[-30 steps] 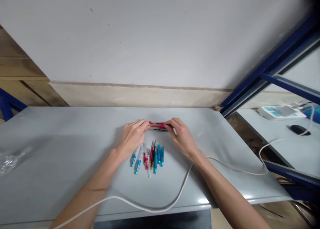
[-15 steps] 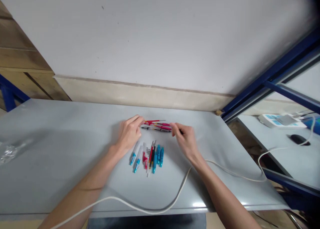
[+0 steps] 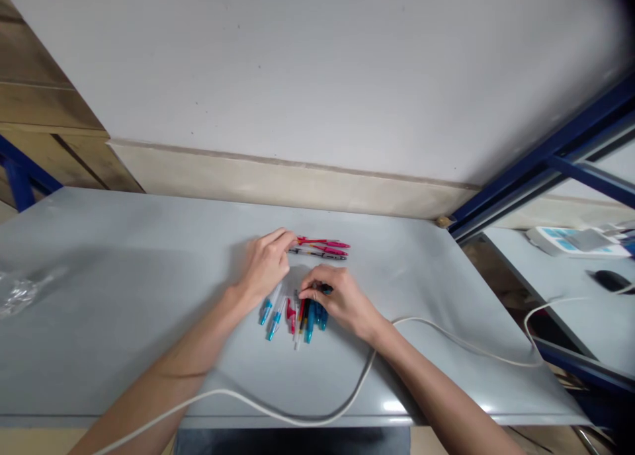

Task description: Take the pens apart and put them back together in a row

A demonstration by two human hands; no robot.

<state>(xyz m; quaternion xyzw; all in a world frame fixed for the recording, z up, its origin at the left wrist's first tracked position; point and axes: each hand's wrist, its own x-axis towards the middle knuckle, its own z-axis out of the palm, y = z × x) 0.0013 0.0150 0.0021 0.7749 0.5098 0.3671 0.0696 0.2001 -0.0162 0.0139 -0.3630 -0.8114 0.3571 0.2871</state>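
Several pink and dark pens [image 3: 323,248] lie side by side on the grey table [image 3: 149,289]. My left hand [image 3: 264,268] rests with its fingertips on their left ends. Nearer to me lies a heap of pen parts [image 3: 292,316]: teal caps, clear barrels, red pieces and thin refills. My right hand [image 3: 338,301] sits on the right side of that heap, its fingers pinching a teal part at the top of it.
A white cable [image 3: 297,412] curves across the table's front and off to the right. Crumpled clear plastic [image 3: 17,289] lies at the far left. A second table at the right carries a white device [image 3: 570,240] and a black mouse [image 3: 610,280]. A blue frame [image 3: 540,164] stands between.
My right hand has let go of the pens' right ends and come back toward me onto the heap of parts. The left hand stays at the pens. The view shifted slightly.
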